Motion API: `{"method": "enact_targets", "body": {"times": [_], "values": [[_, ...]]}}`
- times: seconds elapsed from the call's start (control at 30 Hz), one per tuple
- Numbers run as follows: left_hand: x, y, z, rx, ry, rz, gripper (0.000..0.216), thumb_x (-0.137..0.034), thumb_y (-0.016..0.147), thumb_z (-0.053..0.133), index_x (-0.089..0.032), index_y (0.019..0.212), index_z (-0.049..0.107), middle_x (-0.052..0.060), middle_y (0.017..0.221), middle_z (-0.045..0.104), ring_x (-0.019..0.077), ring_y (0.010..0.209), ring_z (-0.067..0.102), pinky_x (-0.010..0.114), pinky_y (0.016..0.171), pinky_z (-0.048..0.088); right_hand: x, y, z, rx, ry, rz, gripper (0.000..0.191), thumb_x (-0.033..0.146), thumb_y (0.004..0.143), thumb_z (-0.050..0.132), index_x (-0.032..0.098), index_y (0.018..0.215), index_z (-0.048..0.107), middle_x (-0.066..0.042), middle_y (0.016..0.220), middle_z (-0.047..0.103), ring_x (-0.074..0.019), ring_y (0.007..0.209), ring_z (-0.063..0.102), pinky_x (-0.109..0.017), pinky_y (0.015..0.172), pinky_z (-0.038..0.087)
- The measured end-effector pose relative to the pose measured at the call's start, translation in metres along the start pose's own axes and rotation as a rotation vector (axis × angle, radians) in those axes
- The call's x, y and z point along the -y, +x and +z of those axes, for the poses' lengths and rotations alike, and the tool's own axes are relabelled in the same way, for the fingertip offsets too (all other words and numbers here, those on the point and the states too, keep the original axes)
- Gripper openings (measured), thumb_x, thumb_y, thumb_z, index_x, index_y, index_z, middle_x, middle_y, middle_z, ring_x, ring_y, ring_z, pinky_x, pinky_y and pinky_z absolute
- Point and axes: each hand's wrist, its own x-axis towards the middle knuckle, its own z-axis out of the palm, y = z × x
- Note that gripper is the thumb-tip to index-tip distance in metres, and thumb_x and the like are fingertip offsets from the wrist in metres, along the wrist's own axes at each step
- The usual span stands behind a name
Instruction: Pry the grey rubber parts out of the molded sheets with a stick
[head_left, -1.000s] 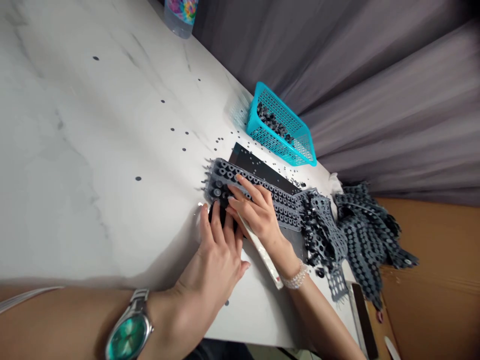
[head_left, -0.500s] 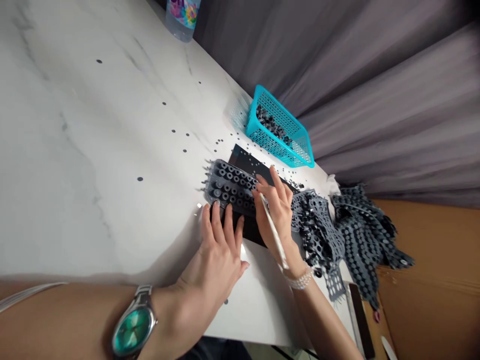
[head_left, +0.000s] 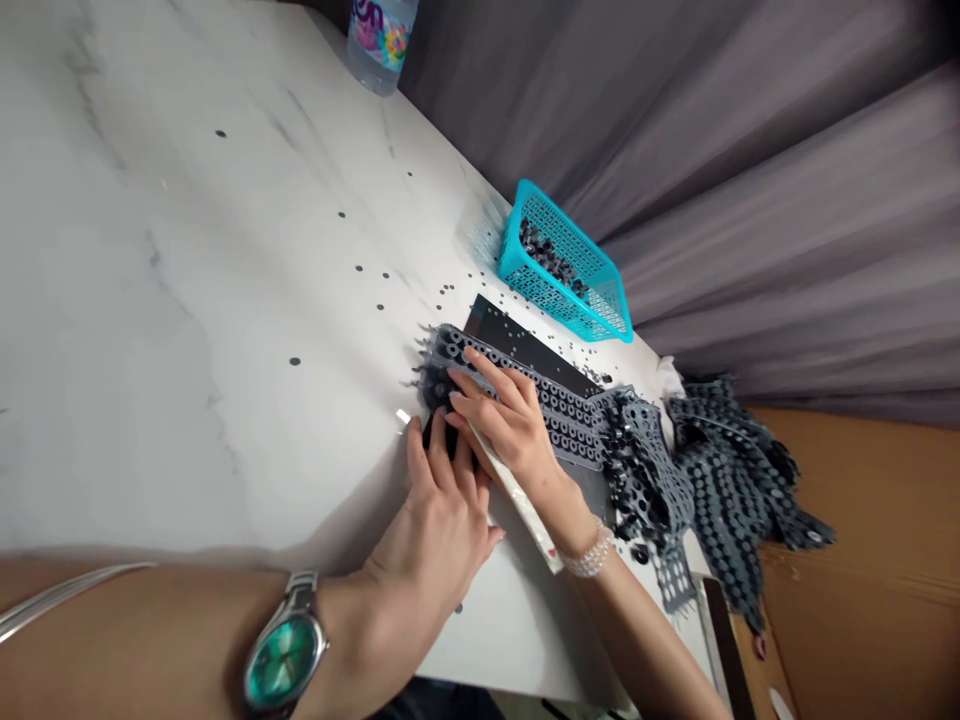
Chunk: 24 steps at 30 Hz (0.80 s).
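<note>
Left hand (head_left: 442,520): yours, with a watch (head_left: 285,660) at the wrist. It lies flat and holds nothing, fingers slightly spread, tips pressed on the near left corner of the rubber sheet.
Right hand (head_left: 510,425): fingers stretched out over the sheet's left end. A pale stick (head_left: 521,500) is tucked under the palm and runs back along the wrist.
Rubber sheet (head_left: 570,410): grey, with rows of round studs. It lies on a black board (head_left: 525,345), straight ahead of both hands and touching them.
Long axis: upper left to lower right across your view. The left end is under your fingers and the right end meets the mesh pile.
Nearer hand: both are at the left end, the right on top of it and the left at its near edge.
Mesh pile (head_left: 720,470): holed grey sheets heaped to the right of the board.
Basket (head_left: 540,285): teal, beyond the board, with small dark pieces inside.
Table (head_left: 187,300): white marble, scattered with black dots.
</note>
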Motion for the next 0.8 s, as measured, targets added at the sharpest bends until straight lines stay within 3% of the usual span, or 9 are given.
{"method": "enact_targets", "body": {"times": [0.3,0.4,0.57,0.63,0.8], "values": [[0.0,-0.001,0.002,0.004,0.021,0.017,0.073,-0.053,0.084,0.057,-0.001,0.135,0.053,0.03,0.138,0.05,0.0503,0.128,0.045,0.064,0.104,0.036,-0.003,0.009,-0.003,0.085,-0.112,-0.12,0.015,0.013,0.097,0.046,0.02,0.098,0.059,-0.011,0.118,0.07,-0.0217,0.136,0.045,-0.04,0.1,0.044],[0.0,-0.001,0.004,-0.016,-0.035,0.001,0.073,-0.051,0.084,0.059,-0.002,0.137,0.051,0.03,0.14,0.048,0.0505,0.128,0.045,0.064,0.104,0.035,-0.012,0.01,0.002,-0.018,-0.156,-0.074,0.016,0.011,0.097,0.044,0.021,0.1,0.056,-0.012,0.121,0.068,-0.0222,0.133,0.048,-0.041,0.099,0.043],[-0.001,-0.001,0.004,-0.005,-0.093,-0.041,0.071,-0.051,0.082,0.062,-0.012,0.14,0.05,0.025,0.143,0.046,0.0478,0.131,0.043,0.065,0.107,0.03,-0.027,0.005,0.002,-0.279,-0.143,0.22,0.015,0.014,0.096,0.047,0.025,0.103,0.054,-0.01,0.121,0.069,-0.0263,0.131,0.05,-0.046,0.096,0.044],[-0.001,-0.001,0.003,0.013,-0.065,-0.035,0.07,-0.053,0.083,0.059,-0.014,0.141,0.048,0.023,0.144,0.046,0.0468,0.131,0.042,0.064,0.107,0.031,-0.024,-0.001,-0.002,-0.246,-0.094,0.221,0.014,0.014,0.094,0.05,0.024,0.103,0.054,-0.01,0.121,0.068,-0.0271,0.134,0.048,-0.046,0.094,0.045],[-0.001,0.0,-0.002,0.034,-0.021,-0.02,0.066,-0.052,0.086,0.055,-0.009,0.137,0.053,0.025,0.139,0.051,0.0467,0.129,0.046,0.062,0.107,0.032,-0.004,-0.012,-0.009,-0.061,0.066,0.023,0.014,0.014,0.093,0.053,0.023,0.104,0.056,-0.009,0.12,0.07,-0.0246,0.134,0.047,-0.044,0.095,0.046]]}}
